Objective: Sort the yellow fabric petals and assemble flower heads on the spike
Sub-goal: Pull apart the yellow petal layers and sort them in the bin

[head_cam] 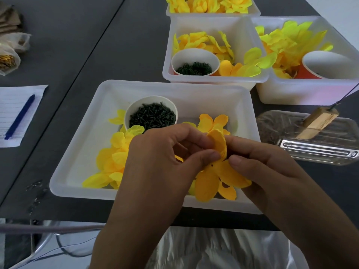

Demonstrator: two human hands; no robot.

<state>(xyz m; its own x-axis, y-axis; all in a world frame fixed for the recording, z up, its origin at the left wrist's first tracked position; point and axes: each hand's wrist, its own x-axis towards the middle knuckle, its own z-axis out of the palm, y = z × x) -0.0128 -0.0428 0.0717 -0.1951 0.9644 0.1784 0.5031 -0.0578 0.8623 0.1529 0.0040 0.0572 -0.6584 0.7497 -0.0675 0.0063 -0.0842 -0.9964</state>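
Observation:
My left hand (161,160) and my right hand (266,167) meet over the near white tray (77,152), both pinching an orange-yellow fabric petal piece (217,171) between thumb and fingers. One petal stands up between my fingertips while the others hang down over the tray's front rim. Loose yellow petals (112,164) lie at the tray's left side, and another petal piece (211,121) lies behind my hands. A white cup of small dark green pegs (151,115) stands in the tray. The wooden block with a thin wire spike (318,121) rests to the right.
Behind stand a bin (206,80) with petals and a cup of green rings (194,65), a right-hand bin (303,94) with brighter petals and a red cup (322,66), and a far bin of finished flower heads (209,4). A clear plastic tray (310,144) holds the block. Paper and a blue pen (19,117) lie left.

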